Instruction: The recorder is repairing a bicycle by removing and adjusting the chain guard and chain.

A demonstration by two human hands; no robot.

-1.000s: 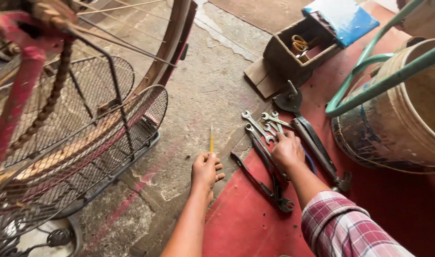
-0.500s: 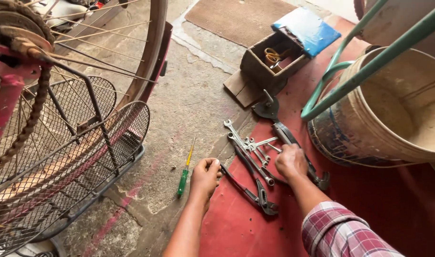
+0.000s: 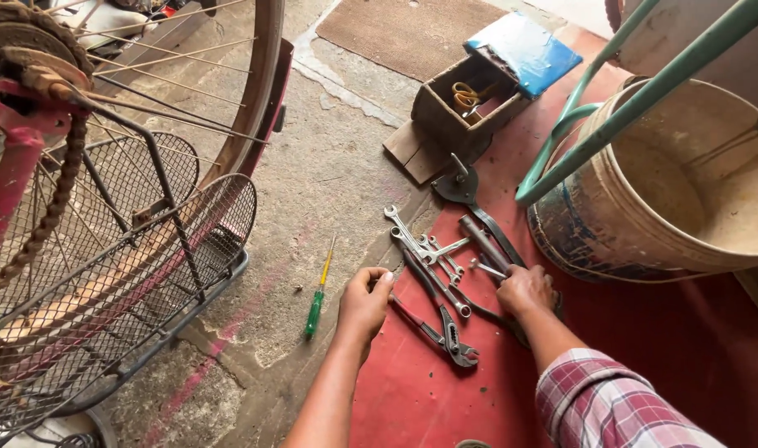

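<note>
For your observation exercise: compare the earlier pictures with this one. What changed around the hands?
The left hand shifted from the screwdriver to the pliers. The right hand stays on the tool pile, slightly nearer the bucket. Wrenches and wooden box unchanged.

**Few containers, no labels or screens**

Seen beyond the pile of wrenches (image 3: 429, 253): one small open wooden box (image 3: 445, 112), brown and rectangular, with yellowish items inside. Just behind this box, touching it, a flat blue rectangular lid or package (image 3: 524, 50), a little worn. To the right of the box, a large round bucket (image 3: 644, 216), beige with blue marks. No signs, no screens, no readable labels noticed anywhere.
</note>
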